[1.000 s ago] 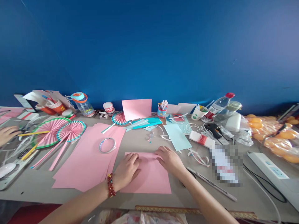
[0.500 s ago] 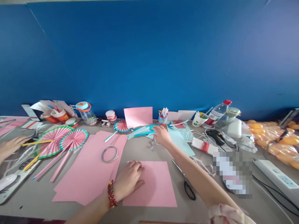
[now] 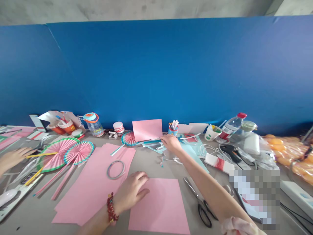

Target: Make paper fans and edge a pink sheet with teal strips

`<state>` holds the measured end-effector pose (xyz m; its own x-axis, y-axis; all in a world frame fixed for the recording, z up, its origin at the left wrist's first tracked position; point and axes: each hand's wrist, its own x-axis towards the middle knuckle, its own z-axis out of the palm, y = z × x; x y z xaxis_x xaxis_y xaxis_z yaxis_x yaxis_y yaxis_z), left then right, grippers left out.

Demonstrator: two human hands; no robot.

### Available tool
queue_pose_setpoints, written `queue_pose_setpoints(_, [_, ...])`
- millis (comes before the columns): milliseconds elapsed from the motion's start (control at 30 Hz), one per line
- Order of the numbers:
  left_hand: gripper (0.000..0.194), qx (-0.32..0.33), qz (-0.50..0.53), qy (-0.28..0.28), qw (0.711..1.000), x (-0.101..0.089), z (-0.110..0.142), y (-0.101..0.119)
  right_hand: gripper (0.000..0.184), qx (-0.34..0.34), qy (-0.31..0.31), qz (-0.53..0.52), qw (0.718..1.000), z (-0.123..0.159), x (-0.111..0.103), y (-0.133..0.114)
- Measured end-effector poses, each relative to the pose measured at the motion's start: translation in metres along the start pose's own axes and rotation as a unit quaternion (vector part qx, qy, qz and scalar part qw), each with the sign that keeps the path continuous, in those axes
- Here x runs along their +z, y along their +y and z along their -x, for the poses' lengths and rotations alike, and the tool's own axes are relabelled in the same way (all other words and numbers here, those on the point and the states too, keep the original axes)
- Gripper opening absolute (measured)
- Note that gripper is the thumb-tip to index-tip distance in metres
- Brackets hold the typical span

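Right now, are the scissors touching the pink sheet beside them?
Apart. The head view shows a strip of bare grey table between the scissors and the near edge of the pink sheet.

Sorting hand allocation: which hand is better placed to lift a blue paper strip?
Right, likely. The right hand is at the blue paper strips by the back; its grip is unclear. The left hand is farther off, at the left edge of the pink sheet between the arms.
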<state>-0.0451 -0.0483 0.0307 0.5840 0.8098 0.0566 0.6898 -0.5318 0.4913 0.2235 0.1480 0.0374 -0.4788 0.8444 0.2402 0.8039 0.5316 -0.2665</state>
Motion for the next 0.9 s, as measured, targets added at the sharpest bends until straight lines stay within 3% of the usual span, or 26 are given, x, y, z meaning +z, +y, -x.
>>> queue_pose_setpoints(233, [0.072,0.132,-0.038,-0.097,0.986,0.025,-0.002,0.001,0.022,0.023,-0.008,-0.097,0.995,-0.014,-0.030,0.013])
queue_pose_setpoints(367, [0.069,0.124,-0.062,-0.095,0.986,0.027,-0.020,-0.021,0.023,0.049,0.009,-0.149,0.988,-0.013,-0.051,0.019])
queue_pose_setpoints(533, [0.060,0.113,-0.084,-0.075,0.987,0.012,-0.055,-0.052,0.027,0.079,0.052,-0.199,0.976,0.010,-0.071,0.009])
queue_pose_setpoints(667, [0.042,0.099,-0.017,0.001,0.995,0.005,-0.072,-0.059,0.029,0.093,0.045,-0.222,0.970,0.053,-0.075,-0.011])
queue_pose_setpoints(767, [0.047,0.044,0.099,0.099,0.989,0.001,-0.076,-0.048,0.024,0.114,0.019,-0.251,0.961,0.090,-0.076,-0.033])
queue_pose_setpoints(900, [0.053,-0.006,0.321,0.215,0.922,-0.016,-0.070,-0.019,0.019,0.107,-0.024,-0.270,0.957,0.127,-0.079,-0.066])
